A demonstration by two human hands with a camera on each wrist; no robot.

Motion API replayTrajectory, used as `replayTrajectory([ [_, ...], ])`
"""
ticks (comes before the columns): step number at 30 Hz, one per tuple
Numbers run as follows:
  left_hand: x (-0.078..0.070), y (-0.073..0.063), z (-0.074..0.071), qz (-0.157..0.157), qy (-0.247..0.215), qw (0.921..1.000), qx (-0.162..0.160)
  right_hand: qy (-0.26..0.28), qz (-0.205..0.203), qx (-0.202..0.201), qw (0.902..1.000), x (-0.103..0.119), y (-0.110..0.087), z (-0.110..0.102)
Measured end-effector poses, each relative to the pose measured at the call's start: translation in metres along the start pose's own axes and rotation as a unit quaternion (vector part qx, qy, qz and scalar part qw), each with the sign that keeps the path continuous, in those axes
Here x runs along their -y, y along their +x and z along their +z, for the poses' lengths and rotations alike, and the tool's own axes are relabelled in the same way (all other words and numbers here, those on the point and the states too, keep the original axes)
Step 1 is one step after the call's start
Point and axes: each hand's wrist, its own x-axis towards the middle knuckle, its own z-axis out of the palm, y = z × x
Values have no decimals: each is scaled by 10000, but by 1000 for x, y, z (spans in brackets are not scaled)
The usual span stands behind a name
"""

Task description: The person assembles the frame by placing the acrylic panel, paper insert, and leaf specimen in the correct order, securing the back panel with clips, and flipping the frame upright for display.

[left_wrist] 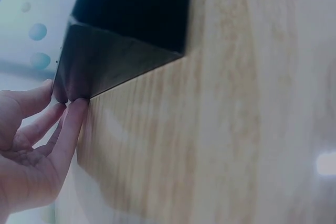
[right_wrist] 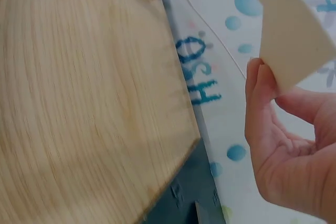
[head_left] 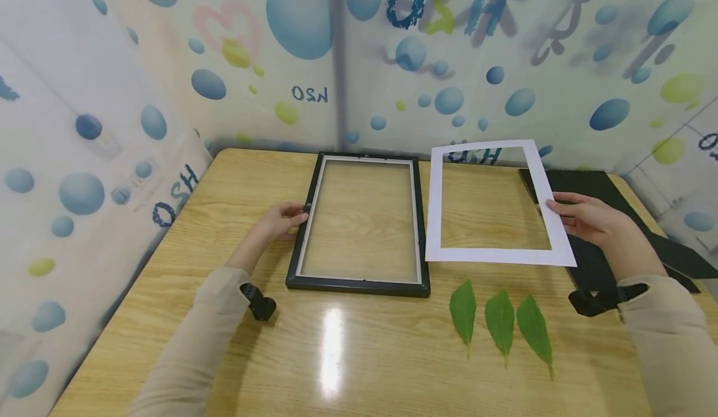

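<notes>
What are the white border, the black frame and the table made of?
White border: probably card; thin and matte.
Black frame: maybe plastic, metal or painted wood; smooth with a slight sheen.
Table: wood, or a wood-look top; it shows grain and a bright, glossy reflection.

The head view looks forward and down, the wrist views closely at the fingers [left_wrist: 75,124], sharing the table [head_left: 392,348].

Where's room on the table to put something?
In front of the black frame, between the left sleeve and green leaves; also beyond the left hand, left of the frame. The right side's crowded: black panels, held white mat.
</notes>
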Motion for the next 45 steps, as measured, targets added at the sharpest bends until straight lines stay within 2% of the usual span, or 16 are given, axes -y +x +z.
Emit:
replayTrajectory([
  [11, 1, 0, 1, -72, -18, 9999, -99, -288, -120, 375, 9988, -1, 13, 53],
  [16, 1, 0, 2, -54, 9, 9999, -137, -418, 6, 479, 9980, -3, 22, 71],
  [24, 1, 1, 4, -62, -52, 9999, -144, -449, -14, 691, 9966, -7, 28, 80],
  [31, 0, 0, 3, -82, -44, 9997, -238, -213, -5, 675, 9975, -9, 25, 83],
  [40, 0, 0, 2, -78, -51, 9999, -131, -650, -155, 851, 9941, -16, 35, 104],
  [45, 1, 0, 3, -95, -36, 9998, -149, -859, -135, 759, 9933, -20, 42, 120],
])
